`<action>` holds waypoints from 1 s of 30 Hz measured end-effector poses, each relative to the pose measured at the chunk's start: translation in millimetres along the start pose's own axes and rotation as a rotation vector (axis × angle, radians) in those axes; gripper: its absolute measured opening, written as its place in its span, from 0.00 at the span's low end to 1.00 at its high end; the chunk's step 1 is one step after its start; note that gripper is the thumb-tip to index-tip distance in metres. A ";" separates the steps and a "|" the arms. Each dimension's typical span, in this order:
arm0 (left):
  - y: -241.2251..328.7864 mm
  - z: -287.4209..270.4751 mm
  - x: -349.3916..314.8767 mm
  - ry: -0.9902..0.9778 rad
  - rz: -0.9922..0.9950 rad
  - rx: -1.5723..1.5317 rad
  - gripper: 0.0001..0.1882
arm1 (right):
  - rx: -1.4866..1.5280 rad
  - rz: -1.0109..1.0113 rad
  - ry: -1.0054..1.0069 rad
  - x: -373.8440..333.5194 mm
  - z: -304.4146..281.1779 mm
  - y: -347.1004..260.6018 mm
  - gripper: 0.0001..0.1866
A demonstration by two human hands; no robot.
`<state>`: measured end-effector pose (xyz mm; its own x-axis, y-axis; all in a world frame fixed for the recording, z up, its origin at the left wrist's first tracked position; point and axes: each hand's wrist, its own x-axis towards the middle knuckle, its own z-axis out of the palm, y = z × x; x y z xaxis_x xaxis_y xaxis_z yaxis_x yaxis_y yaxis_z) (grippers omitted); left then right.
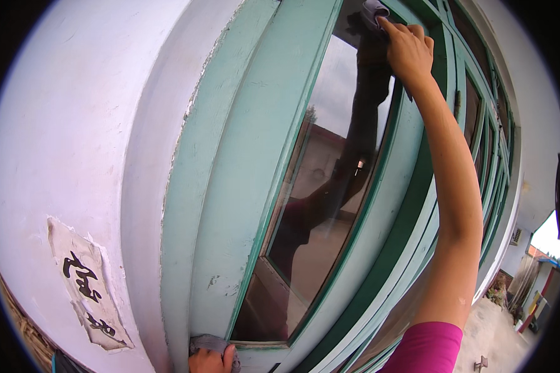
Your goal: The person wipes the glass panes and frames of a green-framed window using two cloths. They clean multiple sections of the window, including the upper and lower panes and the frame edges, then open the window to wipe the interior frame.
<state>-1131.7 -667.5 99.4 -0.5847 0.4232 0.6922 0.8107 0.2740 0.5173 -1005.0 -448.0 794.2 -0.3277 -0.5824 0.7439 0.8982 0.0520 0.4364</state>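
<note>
My right arm reaches up across the picture. At its end my right hand has its fingers curled and the index finger pressed onto a bunched grey-purple cloth. That cloth lies against the top of a tall, narrow glass pane, which mirrors my dark outline and the sky. The pane sits in a pale green wooden door frame with chipped paint. Low at the picture's bottom edge, my left hand grips another grey cloth at the frame's lower part; some of this hand is cut off.
A white wall with a torn paper strip bearing dark brush marks stands on the left. More green-framed windows continue to the right. Beyond them lie a pale concrete yard and low buildings.
</note>
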 end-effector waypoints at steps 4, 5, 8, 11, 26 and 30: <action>10.7 -5.2 6.3 0.000 -0.016 -0.090 0.21 | -0.056 0.266 -0.238 49.4 51.9 50.2 0.31; 7.4 -7.2 5.0 0.005 -0.017 -0.058 0.21 | -0.043 0.313 -0.252 47.2 46.2 44.4 0.31; 2.3 -1.3 2.1 0.004 -0.008 -0.023 0.21 | -0.088 0.250 -0.130 37.5 56.4 39.0 0.31; 0.6 1.9 2.2 -0.003 -0.010 -0.035 0.22 | 0.001 0.193 -0.186 16.3 33.5 38.7 0.30; 4.4 -3.1 4.6 0.024 0.017 -0.033 0.27 | 0.397 -0.425 -0.149 -236.9 -220.3 -95.1 0.15; 2.4 -3.8 3.0 0.016 -0.002 0.001 0.27 | 0.355 -0.284 -0.047 -164.7 -166.2 -76.2 0.17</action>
<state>-1131.7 -668.9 104.7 -0.5867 0.4085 0.6992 0.8096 0.2761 0.5180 -970.8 -490.9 554.4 -0.5671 -0.5766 0.5882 0.6177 0.1748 0.7668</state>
